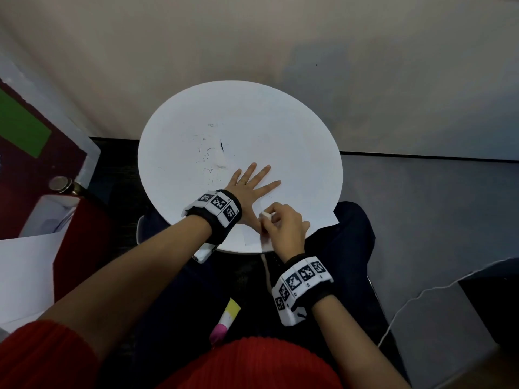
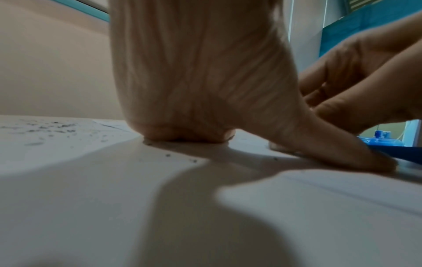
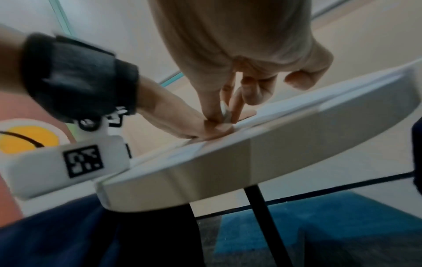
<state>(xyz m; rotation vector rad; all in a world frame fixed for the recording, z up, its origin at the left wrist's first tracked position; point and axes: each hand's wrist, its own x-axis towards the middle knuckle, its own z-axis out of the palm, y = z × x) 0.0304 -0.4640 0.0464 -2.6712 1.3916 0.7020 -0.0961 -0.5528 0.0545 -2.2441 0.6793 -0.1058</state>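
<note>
Pinch of right hand closed on small white eraser, thumb and curled fingertips round it, lower end down on white sheet of paper. Just beside it, thumb of left hand; that hand flat, fingers straight and spread, pressing sheet onto round white table. Near corner of sheet out past table's rim on right. Dark crumbs scattered on tabletop beyond left hand. Black bands with square-patterned white tags on both wrists. Red knit top and dark trousers below.
</note>
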